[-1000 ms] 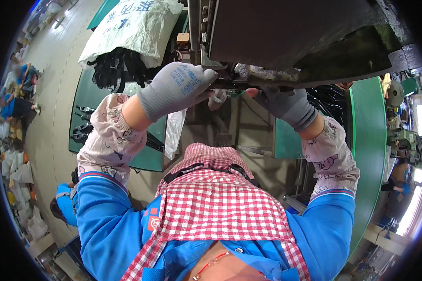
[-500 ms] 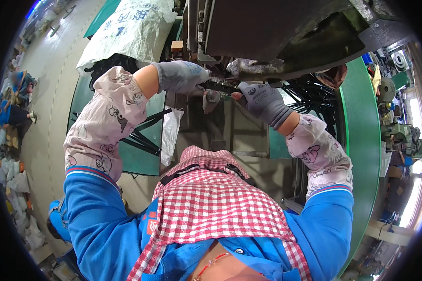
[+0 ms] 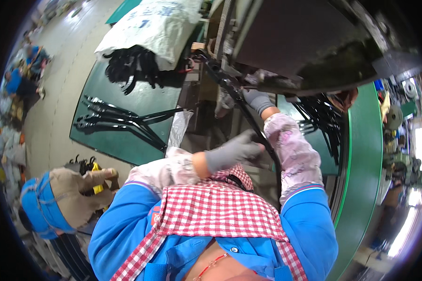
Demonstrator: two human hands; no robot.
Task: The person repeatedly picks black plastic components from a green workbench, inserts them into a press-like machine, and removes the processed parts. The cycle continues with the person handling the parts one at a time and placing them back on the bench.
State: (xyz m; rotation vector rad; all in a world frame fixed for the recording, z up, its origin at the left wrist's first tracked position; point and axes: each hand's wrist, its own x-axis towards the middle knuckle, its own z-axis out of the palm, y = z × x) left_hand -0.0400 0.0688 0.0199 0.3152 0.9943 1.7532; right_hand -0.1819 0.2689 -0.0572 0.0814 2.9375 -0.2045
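Observation:
A long black metal bar (image 3: 252,117) slants from the machine's left edge down toward my right forearm. It has a jointed, knobbly upper end and a slim lower shank. My right hand (image 3: 258,101), in a grey glove, is closed at the bar's upper part, just under the machine; its fingertips are partly hidden. My left hand (image 3: 234,152), also gloved, is beside the lower shank in front of my apron. Motion smears its fingers, so whether they touch the bar is unclear.
A dark machine (image 3: 305,42) overhangs the work area. On the left green table (image 3: 94,84) lie several black long-handled parts (image 3: 122,119), a white sack (image 3: 150,28) and black pieces. More black bars (image 3: 314,117) lie at right beside a green table (image 3: 365,154). A person (image 3: 56,201) is at lower left.
Both hands were together at a black part under the machine. My left hand has come down toward my body, and the bar now slants across. The view has shifted; more of the left table shows.

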